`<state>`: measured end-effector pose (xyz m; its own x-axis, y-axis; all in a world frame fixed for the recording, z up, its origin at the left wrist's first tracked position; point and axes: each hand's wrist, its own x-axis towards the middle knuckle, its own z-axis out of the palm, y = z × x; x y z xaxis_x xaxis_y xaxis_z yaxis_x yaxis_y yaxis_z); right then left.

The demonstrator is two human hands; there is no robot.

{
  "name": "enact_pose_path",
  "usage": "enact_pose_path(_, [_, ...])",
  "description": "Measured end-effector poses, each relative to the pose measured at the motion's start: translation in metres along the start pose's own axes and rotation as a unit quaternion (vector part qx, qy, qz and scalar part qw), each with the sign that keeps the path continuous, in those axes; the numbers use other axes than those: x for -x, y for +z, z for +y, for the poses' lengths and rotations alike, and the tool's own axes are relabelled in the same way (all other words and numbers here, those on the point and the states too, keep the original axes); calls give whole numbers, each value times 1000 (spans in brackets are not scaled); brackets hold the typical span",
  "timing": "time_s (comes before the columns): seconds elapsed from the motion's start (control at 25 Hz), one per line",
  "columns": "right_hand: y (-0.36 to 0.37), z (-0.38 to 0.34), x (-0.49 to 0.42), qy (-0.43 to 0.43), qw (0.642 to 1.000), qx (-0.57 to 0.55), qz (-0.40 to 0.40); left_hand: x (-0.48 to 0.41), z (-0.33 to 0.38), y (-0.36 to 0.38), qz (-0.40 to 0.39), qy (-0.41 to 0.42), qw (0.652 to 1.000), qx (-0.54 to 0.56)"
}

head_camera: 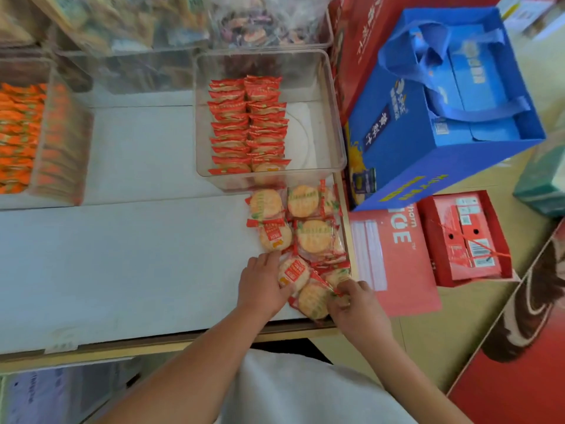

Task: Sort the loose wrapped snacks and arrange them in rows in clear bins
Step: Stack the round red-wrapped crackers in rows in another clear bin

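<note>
1. The clear bin (315,133) stands at the back right of the tabletop (137,255). It is part filled: two rows of wrapped crackers stand on edge along its left side, the left row (229,127) and the right row (266,123) touching each other.
2. The right part of that bin shows bare floor, so by my reckoning there is room for at least one more row.
3. The loose packets (305,228) lie flat in a small heap just in front of the bin, near the tabletop's right edge, overlapping one another. I judge this to be what is left to sort.
4. The left hand (263,283) is at the near end of the heap. Its grip is narrow, fingers and thumb curled round the red-label packet (292,272).
5. The right hand (351,301) is just beside it, fingertips pinching the wrapper edge of the near packet (312,301), which lies at the tabletop's front edge.
6. Both packets appear to rest on the heap; neither looks lifted clear, though blur makes this hard to judge.
7. Far left, another bin (61,142) holds orange packets (18,139) packed in close rows, which looks finished.
8. My judgement is that the task is somewhere around the middle for this bin: gather the loose ones, stand them on edge, and start the next row.
9. A blue bag (443,111) stands to the right, off the tabletop.
</note>
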<state>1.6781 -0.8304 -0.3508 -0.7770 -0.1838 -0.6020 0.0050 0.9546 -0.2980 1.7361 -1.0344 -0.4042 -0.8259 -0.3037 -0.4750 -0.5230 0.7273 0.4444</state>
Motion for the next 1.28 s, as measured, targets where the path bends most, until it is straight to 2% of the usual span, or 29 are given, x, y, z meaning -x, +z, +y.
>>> enact_pose_path(0.16, [27, -1, -2, -32, 995, 89, 35, 6, -11, 5, -9, -61, 998, 34])
enact_pose_path(0.24, [35, -3, -7, -62, 983, 162, 59, 12, -20, 0, -6, -104, 992, 76])
enact_pose_path(0.36, [42, -8, -12, -113, 969, 202, 88, 30, -37, -14, 12, -143, 975, 170])
enact_pose_path(0.48, [37, -22, -13, -121, 976, 177, 39, 50, -50, -31, 52, -160, 953, 250])
enact_pose_path(0.56, [30, -36, -9, -128, 988, 87, 18, 61, -54, -46, 91, -167, 941, 280])
enact_pose_path(0.64, [29, -46, -7, -187, 980, 28, 55, 70, -57, -61, 124, -169, 930, 302])
enact_pose_path(0.72, [35, -47, -7, -261, 962, 40, 75, 80, -62, -71, 145, -167, 922, 317])
enact_pose_path(0.8, [43, -41, -9, -282, 955, 88, 38, 90, -67, -72, 131, -159, 921, 331])
enact_pose_path(0.88, [49, -35, -9, -248, 964, 95, -1, 100, -70, -68, 108, -160, 928, 320])
enact_pose_path(1.04, [56, -52, -14, -121, 992, -19, 13, 111, -67, -68, 91, -161, 916, 355])
enact_pose_path(1.16, [68, -67, -23, -48, 999, 19, 2, 118, -62, -75, 62, -158, 890, 422])
enact_pose_path(1.28, [75, -74, -24, -20, 1000, 19, -5, 125, -67, -78, 69, -144, 904, 397])
